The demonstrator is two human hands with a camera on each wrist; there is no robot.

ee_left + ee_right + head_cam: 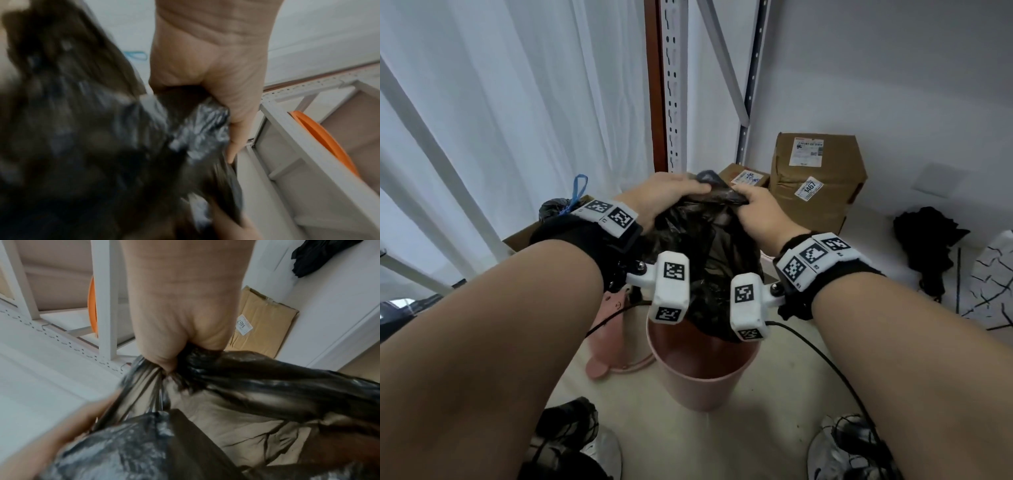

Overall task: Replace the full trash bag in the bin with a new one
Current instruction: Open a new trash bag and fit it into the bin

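Observation:
A full black trash bag (705,253) rises out of the pink bin (702,380) on the floor, its bottom still inside the rim. My left hand (671,192) grips the bunched top of the bag from the left, and my right hand (753,202) clutches the top from the right. In the left wrist view the left hand (216,100) curls round crinkled black plastic (197,129). In the right wrist view the right hand (179,337) squeezes a gathered fold of the bag (257,382).
Cardboard boxes (818,174) stand behind the bin by the wall. A tied black bag with a blue drawstring (561,209) sits in a box at the left. A metal rack upright (671,85) rises behind. Dark cloth (928,240) lies right. My shoes (839,452) flank the bin.

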